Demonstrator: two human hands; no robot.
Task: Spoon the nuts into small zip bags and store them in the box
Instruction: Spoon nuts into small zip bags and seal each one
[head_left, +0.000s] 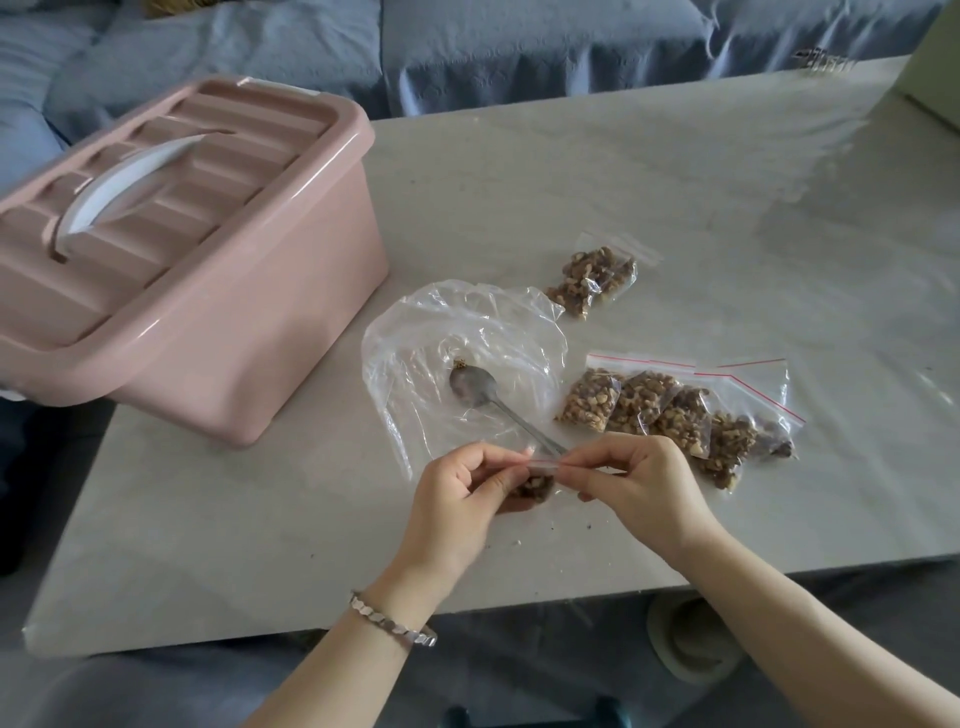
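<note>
Fingertips (498, 460) of your left hand (467, 483) and right hand (639, 478) pinch a small zip bag (535, 486) of nuts along its top, just nearer you than the spoon (485, 397), likely sealing it. Filled bags (675, 410) lie right of the spoon. Left of it, the box (182, 249) is lidded, which blocks storing.

The closed pink box (208, 291) blocks the table (727, 182) from 9 to 11 o'clock. In the middle lies a crumpled clear bag (498, 332) with a spoon (475, 389), one filled zip bag (592, 275) just beyond it at 1 o'clock, and a row of filled bags (649, 405) at 4 o'clock. Bare surface is open from 12 to 3 o'clock, also a strip at 7 o'clock.
</note>
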